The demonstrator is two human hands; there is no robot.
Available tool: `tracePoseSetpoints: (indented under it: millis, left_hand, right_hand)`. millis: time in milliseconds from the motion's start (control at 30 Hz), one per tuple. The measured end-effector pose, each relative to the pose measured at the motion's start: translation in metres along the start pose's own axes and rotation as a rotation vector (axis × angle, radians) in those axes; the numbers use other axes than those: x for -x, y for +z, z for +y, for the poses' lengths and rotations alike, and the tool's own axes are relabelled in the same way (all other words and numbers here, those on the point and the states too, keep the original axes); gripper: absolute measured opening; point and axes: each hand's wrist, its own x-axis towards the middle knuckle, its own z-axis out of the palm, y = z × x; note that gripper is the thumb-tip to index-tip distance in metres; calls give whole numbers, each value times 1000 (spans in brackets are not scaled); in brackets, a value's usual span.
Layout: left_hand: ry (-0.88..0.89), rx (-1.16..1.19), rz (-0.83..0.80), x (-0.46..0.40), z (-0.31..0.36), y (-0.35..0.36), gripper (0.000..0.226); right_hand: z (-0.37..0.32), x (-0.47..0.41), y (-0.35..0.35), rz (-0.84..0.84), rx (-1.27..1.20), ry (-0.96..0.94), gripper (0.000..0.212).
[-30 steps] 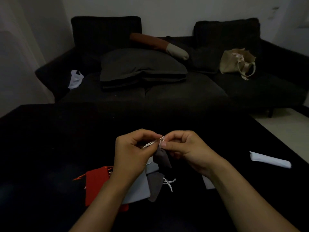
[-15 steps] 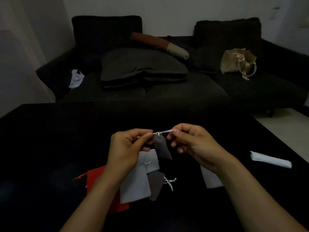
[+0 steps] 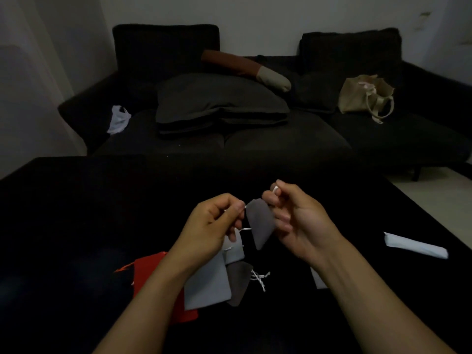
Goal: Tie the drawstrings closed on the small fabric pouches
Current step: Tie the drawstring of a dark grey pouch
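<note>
Small dark-grey fabric pouch (image 3: pixel 260 222) hanging mid-air above black table (image 3: pixel 76 213). Left hand (image 3: pixel 213 226), right hand (image 3: pixel 297 221) pinching white drawstrings (image 3: pixel 245 229), probably. Soft, featherlight, limp; best gripped by cords near neck.

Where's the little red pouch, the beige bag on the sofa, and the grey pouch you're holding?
Flat red fabric pouch (image 3: pixel 150 274): head view, upper body.
Beige cloth bag (image 3: pixel 357 98): head view, front panel.
Small dark grey fabric pouch (image 3: pixel 260 223): head view, middle.
</note>
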Motion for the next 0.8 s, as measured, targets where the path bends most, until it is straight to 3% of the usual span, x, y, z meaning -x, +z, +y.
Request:
tracePoseSetpoints:
  millis: [167, 433, 600, 800]
  left_hand:
    - [24, 109, 38, -1, 1, 6, 25]
    - [-148, 525, 91, 2, 4, 14, 23]
    - [-160, 509, 118, 1, 4, 13, 24]
    - [-164, 472, 116, 0, 1, 14, 22]
  right_hand:
    - [-3, -1, 1, 28, 308, -153, 29]
    - [13, 2, 2, -81, 407, -137, 14]
    - [-2, 5, -12, -118, 885, -252, 17]
    - [-8, 4, -21, -156, 1043, -216, 9]
